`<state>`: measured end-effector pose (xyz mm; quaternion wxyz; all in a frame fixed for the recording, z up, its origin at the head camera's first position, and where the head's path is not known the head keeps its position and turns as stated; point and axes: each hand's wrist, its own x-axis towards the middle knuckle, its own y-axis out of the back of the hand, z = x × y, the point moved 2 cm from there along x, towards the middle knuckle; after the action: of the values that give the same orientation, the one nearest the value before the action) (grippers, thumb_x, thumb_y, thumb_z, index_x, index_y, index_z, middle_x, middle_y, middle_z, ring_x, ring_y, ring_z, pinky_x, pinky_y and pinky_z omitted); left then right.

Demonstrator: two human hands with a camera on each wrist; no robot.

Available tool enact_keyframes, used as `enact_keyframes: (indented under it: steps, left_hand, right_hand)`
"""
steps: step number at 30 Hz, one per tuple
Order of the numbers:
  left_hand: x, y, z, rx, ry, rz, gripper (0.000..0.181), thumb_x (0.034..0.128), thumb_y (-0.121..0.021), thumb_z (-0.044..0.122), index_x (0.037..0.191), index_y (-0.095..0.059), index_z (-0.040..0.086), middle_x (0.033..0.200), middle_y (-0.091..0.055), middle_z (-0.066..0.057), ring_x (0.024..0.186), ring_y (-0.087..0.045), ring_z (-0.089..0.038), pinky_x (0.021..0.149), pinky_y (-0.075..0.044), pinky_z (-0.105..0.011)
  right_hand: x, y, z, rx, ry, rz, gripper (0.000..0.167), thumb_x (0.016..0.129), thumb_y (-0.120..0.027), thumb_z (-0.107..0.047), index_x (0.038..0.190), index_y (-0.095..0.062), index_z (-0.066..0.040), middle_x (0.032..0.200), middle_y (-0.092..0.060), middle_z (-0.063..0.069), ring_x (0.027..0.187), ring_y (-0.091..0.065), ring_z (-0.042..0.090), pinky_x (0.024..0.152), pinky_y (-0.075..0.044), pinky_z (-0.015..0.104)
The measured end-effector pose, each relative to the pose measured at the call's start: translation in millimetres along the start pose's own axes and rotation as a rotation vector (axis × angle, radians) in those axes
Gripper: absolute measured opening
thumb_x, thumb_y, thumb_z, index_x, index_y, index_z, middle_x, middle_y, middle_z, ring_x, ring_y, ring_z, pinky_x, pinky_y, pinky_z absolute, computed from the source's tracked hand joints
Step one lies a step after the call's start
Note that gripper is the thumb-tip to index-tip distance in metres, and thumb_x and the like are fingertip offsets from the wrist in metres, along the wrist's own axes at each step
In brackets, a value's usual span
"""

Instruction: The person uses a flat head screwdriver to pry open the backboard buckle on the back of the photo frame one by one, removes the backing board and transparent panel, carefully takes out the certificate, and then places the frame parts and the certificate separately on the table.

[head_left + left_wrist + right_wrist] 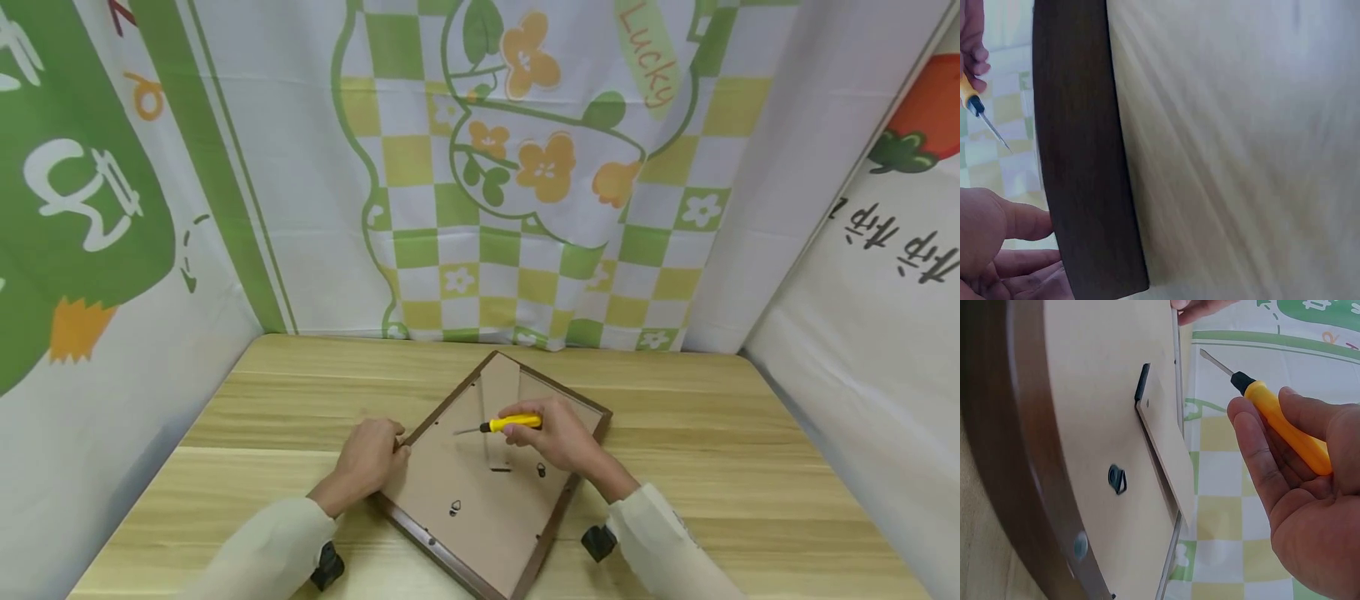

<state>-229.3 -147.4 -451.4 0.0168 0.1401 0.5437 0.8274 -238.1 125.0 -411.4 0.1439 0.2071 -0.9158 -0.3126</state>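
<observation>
A picture frame (480, 500) with a brown rim lies back side up on the table, turned at an angle. Its tan backing carries a hinged stand flap (1163, 434) and small black hanging hooks (1117, 479). My left hand (367, 458) grips the frame's left edge, thumb on top, and in the left wrist view the fingers meet the dark rim (1085, 150). Above the backing, my right hand (551, 433) holds a yellow screwdriver (517, 422) by its handle. The metal tip points left and stays apart from the frame.
The wooden table (712, 467) spreads around the frame on both sides. A printed cloth (480, 292) hangs behind the table's back edge, with more cloth walls at left and right. Black wrist devices (598, 542) sit below the sleeves.
</observation>
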Motion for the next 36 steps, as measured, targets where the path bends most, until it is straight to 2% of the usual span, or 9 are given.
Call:
enact_keyframes:
  steps: [2, 5, 12, 17, 20, 23, 26, 31, 36]
  left_hand:
    - [-3.8, -0.1, 3.8, -0.002, 0.007, 0.002, 0.005, 0.0781, -0.076, 0.005, 0.078, -0.073, 0.001, 0.068, -0.070, -0.004, 0.060, -0.061, -0.014, 0.055, -0.055, -0.031]
    - [-9.1, -0.5, 8.7, -0.014, 0.017, 0.012, 0.021, 0.0771, -0.076, 0.004, 0.062, -0.061, 0.007, 0.055, -0.058, 0.002, 0.051, -0.047, -0.009, 0.045, -0.041, -0.025]
    - [-21.1, -1.5, 17.8, -0.072, 0.051, -0.001, 0.029, 0.0747, -0.068, -0.004, 0.058, -0.049, 0.010, 0.055, -0.046, 0.004, 0.049, -0.040, -0.009, 0.042, -0.031, -0.020]
    - [-21.9, -5.5, 18.2, -0.125, 0.090, -0.079, 0.006, 0.0741, -0.065, -0.003, 0.080, -0.065, -0.001, 0.053, -0.049, 0.002, 0.043, -0.035, -0.006, 0.037, -0.025, -0.017]
    - [-17.8, -9.3, 15.3, -0.167, 0.076, -0.107, 0.032, 0.0800, -0.069, 0.003, 0.109, -0.066, -0.008, 0.070, -0.065, -0.006, 0.053, -0.048, -0.010, 0.043, -0.037, -0.022]
    - [-12.5, -15.3, 12.5, -0.288, 0.034, -0.131, 0.049, 0.0869, -0.070, 0.007, 0.131, -0.055, -0.009, 0.115, -0.068, -0.021, 0.094, -0.067, -0.028, 0.076, -0.059, -0.038]
    - [-9.1, -23.9, 9.5, -0.492, 0.024, -0.183, 0.060, 0.0913, -0.063, 0.001, 0.146, -0.039, -0.007, 0.146, -0.045, -0.029, 0.135, -0.045, -0.044, 0.110, -0.042, -0.055]
    - [-9.6, -38.2, 1.9, -0.821, 0.079, -0.233, 0.065, 0.0939, -0.047, -0.012, 0.154, -0.023, -0.003, 0.160, -0.022, -0.026, 0.149, -0.019, -0.039, 0.121, -0.019, -0.055]
    - [-14.2, -44.6, -0.1, -0.978, 0.120, -0.191, 0.064, 0.0942, -0.041, -0.015, 0.154, -0.023, -0.001, 0.162, -0.021, -0.021, 0.150, -0.017, -0.034, 0.123, -0.015, -0.051]
  right_hand:
    - [-0.4, 0, 0, -0.006, -0.001, 0.004, 0.026, 0.093, -0.065, -0.009, 0.118, -0.070, -0.001, 0.095, -0.076, 0.013, 0.082, -0.074, 0.028, 0.072, -0.063, 0.035]
    - [-0.9, 0, 1, -0.008, -0.011, 0.007, 0.026, 0.093, -0.065, -0.010, 0.118, -0.070, -0.001, 0.095, -0.076, 0.012, 0.082, -0.074, 0.028, 0.072, -0.063, 0.034]
    - [-1.7, 1, 1, 0.008, -0.020, 0.000, 0.028, 0.093, -0.065, -0.009, 0.119, -0.069, 0.000, 0.098, -0.076, 0.015, 0.083, -0.075, 0.030, 0.073, -0.063, 0.039]
    - [-1.5, 1, 3, 0.020, -0.017, -0.007, 0.028, 0.093, -0.065, -0.008, 0.119, -0.068, 0.002, 0.100, -0.075, 0.017, 0.084, -0.074, 0.031, 0.073, -0.062, 0.044]
    - [-1.6, 1, 3, 0.016, -0.022, -0.009, 0.028, 0.093, -0.065, -0.007, 0.119, -0.068, 0.002, 0.101, -0.075, 0.017, 0.084, -0.074, 0.030, 0.073, -0.063, 0.044]
    - [-1.6, 1, 4, 0.018, -0.037, -0.004, 0.027, 0.093, -0.065, -0.007, 0.119, -0.069, 0.001, 0.100, -0.075, 0.016, 0.084, -0.074, 0.030, 0.073, -0.063, 0.044]
    - [-1.8, 2, 5, 0.024, -0.041, -0.004, 0.027, 0.093, -0.065, -0.007, 0.118, -0.069, 0.002, 0.098, -0.075, 0.017, 0.083, -0.074, 0.030, 0.072, -0.062, 0.046]
    - [-1.6, 1, 8, 0.046, -0.035, -0.016, 0.027, 0.093, -0.066, -0.007, 0.118, -0.069, 0.003, 0.099, -0.075, 0.019, 0.083, -0.075, 0.030, 0.071, -0.063, 0.044]
    - [-0.3, -3, 12, 0.059, -0.042, -0.016, 0.026, 0.092, -0.066, -0.006, 0.116, -0.070, 0.002, 0.104, -0.074, 0.019, 0.083, -0.075, 0.025, 0.072, -0.063, 0.038]
